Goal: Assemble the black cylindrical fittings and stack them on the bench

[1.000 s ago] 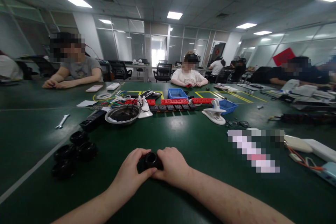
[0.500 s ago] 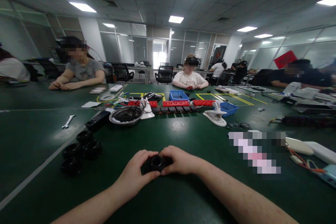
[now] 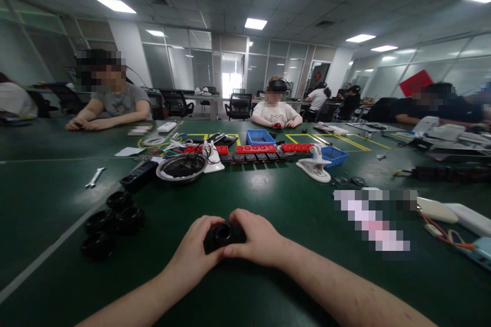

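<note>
A glossy black ring-shaped part [image 3: 223, 234] with a round hole in its top sits low over the green table, in front of me. My left hand [image 3: 195, 245] curves around its left side, thumb and fingers closed on it. From the right, my right hand [image 3: 256, 237] arches over it, with the thumb at the near rim and the fingertips at the far rim. The two thumbs meet at the near side. The part's underside is hidden. Several similar black parts [image 3: 100, 220] stand in a cluster to the left.
Further off lie a wrench [image 3: 95, 178], a round metal dish [image 3: 181, 167], red socket strips [image 3: 255, 148], a white clip base [image 3: 314, 167] and blue bins [image 3: 260, 137]. A power bank-like white block [image 3: 470, 220] and cables are at right. Co-workers sit around the table.
The view has shifted slightly. My right thumb has slid left along the near rim, and the right hand now reaches further over the black part.
</note>
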A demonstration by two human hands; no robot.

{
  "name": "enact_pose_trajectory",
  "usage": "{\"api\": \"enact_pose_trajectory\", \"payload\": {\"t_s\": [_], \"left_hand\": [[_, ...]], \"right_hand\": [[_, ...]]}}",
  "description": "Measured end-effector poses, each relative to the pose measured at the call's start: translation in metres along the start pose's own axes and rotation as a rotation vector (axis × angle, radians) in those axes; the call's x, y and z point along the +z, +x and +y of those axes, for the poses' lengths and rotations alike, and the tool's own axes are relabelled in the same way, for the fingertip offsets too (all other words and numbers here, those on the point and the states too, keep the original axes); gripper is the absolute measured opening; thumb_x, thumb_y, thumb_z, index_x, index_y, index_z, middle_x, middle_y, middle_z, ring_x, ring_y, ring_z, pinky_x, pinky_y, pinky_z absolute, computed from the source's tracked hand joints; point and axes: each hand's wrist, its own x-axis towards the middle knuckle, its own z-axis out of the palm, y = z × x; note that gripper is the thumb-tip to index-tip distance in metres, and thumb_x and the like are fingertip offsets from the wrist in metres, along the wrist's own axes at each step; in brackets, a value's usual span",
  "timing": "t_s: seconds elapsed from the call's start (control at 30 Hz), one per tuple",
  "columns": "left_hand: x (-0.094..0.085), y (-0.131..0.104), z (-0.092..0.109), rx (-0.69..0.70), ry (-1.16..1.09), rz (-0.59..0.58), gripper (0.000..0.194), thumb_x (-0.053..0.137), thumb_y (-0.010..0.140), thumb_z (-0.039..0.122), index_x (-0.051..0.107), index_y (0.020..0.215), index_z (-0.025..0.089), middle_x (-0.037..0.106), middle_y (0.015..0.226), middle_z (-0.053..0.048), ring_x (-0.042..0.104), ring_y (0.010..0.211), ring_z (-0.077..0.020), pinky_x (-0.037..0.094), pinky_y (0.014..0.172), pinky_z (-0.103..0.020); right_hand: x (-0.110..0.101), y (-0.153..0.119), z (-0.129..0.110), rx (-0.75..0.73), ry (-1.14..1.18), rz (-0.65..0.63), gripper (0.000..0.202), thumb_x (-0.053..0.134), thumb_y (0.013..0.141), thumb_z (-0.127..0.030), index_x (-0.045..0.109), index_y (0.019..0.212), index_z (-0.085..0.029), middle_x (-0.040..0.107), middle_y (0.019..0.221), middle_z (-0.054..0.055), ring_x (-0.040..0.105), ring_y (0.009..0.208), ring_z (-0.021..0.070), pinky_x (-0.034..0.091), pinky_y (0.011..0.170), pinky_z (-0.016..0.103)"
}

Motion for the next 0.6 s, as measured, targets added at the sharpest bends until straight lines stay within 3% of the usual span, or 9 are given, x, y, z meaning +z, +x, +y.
{"api": "enact_pose_trajectory", "payload": {"t_s": [0.1,0.17,0.3,0.5,0.6], "left_hand": [[0.000,-0.001,0.001,0.032,0.068,0.027,0.049,0.068,0.062,0.033,0.051,0.107,0.020,0.055,0.102,-0.006,0.051,0.096,-0.0265,0.041,0.081,-0.037],[0.000,-0.001,0.003,0.021,0.142,-0.009,0.039,0.066,0.062,0.028,0.054,0.098,0.018,0.056,0.095,-0.006,0.052,0.091,-0.0263,0.041,0.078,-0.037],[-0.002,0.000,0.010,-0.020,0.215,-0.084,0.014,0.057,0.068,0.020,0.057,0.081,0.019,0.057,0.084,-0.003,0.053,0.083,-0.0231,0.039,0.074,-0.034],[-0.005,-0.002,0.009,-0.030,0.204,-0.090,0.032,0.068,0.064,0.035,0.059,0.092,0.021,0.058,0.088,-0.002,0.052,0.086,-0.0230,0.037,0.077,-0.033],[-0.007,-0.003,0.006,-0.030,0.210,-0.081,0.036,0.070,0.063,0.035,0.059,0.095,0.023,0.058,0.091,-0.001,0.052,0.088,-0.0227,0.036,0.079,-0.033]], "right_hand": [[-0.004,-0.002,-0.007,0.027,0.095,0.091,0.064,0.061,0.066,-0.056,0.042,0.113,-0.017,0.055,0.098,0.007,0.054,0.082,0.0192,0.043,0.068,0.029],[-0.002,-0.002,-0.014,0.025,0.060,0.093,0.062,0.064,0.064,-0.053,0.045,0.112,-0.017,0.055,0.097,0.007,0.053,0.084,0.0207,0.042,0.071,0.031],[0.003,-0.002,-0.023,0.004,0.028,0.082,0.036,0.064,0.067,-0.039,0.054,0.096,-0.020,0.058,0.089,0.004,0.053,0.083,0.0205,0.042,0.072,0.032],[0.002,0.002,-0.004,0.096,0.383,0.361,0.038,0.054,0.068,-0.018,0.040,0.103,-0.020,0.055,0.083,0.000,0.053,0.072,0.0144,0.044,0.064,0.026],[0.004,0.004,0.011,0.089,0.362,0.348,0.048,0.054,0.068,-0.017,0.038,0.113,-0.019,0.056,0.090,0.002,0.054,0.083,0.0172,0.042,0.077,0.032]]}}
